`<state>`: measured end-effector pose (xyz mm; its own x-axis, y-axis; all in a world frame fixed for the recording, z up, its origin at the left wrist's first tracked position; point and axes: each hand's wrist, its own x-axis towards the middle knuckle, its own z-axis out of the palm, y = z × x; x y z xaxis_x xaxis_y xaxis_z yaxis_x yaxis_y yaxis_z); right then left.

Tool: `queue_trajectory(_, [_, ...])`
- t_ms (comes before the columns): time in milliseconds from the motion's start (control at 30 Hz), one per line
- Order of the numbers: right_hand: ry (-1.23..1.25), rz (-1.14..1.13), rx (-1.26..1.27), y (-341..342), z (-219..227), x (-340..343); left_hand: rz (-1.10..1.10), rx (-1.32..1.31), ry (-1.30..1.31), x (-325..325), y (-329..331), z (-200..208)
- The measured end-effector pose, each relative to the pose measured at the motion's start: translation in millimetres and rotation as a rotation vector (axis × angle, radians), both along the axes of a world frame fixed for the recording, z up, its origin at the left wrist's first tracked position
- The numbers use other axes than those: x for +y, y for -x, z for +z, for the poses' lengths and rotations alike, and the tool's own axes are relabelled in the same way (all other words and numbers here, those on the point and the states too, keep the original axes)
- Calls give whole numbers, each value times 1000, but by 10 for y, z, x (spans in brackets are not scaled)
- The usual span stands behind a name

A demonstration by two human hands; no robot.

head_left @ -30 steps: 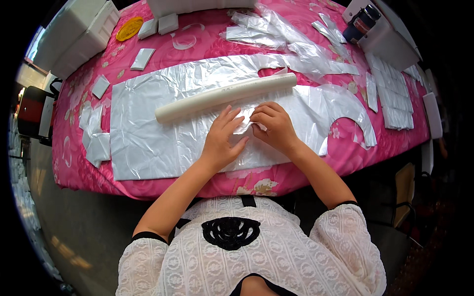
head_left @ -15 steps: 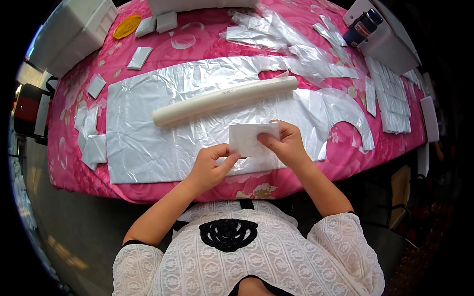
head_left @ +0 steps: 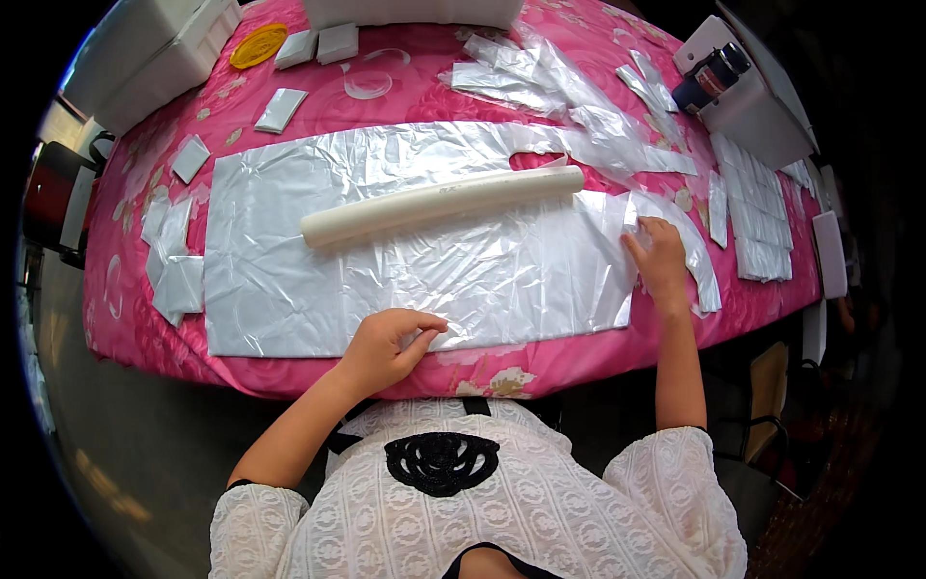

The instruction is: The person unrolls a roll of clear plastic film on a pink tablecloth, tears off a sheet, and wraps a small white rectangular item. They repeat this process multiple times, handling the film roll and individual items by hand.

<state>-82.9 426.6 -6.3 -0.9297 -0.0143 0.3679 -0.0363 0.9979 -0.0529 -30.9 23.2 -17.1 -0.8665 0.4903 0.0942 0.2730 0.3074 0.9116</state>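
Observation:
A large whitish, shiny plastic bag (head_left: 280, 280) lies flat before me, with curved, strap-like handle parts at its right end. Across it rests a long off-white tube (head_left: 444, 203), slightly tilted up to the right. My left hand (head_left: 391, 345) is by the bag's near edge, thumb and forefinger pressed together; whether anything is between them I cannot make out. Reaching to the bag's right end, my right hand (head_left: 661, 256) has its thumb and fingers apart at the plastic near the handle parts.
Folded white packets (head_left: 181, 283) lie at the left, with more (head_left: 281, 110) farther back. Loose plastic strips (head_left: 579, 92) spread at the back. A stacked pile of plastic (head_left: 757, 212) and a dark bottle (head_left: 711, 77) are at the right. Also there: a yellow dish (head_left: 258, 45), a white foam box (head_left: 154, 68).
The folded white packet that both hands held is out of them. My right hand has moved right to the bag's handle end; my left hand has shifted slightly left and nearer me.

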Motion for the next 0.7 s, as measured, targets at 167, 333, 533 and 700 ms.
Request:
queue_trajectory(167, [216,279,100,103,120,-771,8,64,-11,-2,-89,11])
queue_trajectory(333, [240,541,83,464,164,-1513,-28,45,-3,61,-128,62])
queue_trajectory(533, [173,475,-63,769,-97,-1639,-61,138,13,40,-132,96])
queue_trajectory(700, [160,252,-348,204,56,-1828,16,208,59,-27,-114,64])
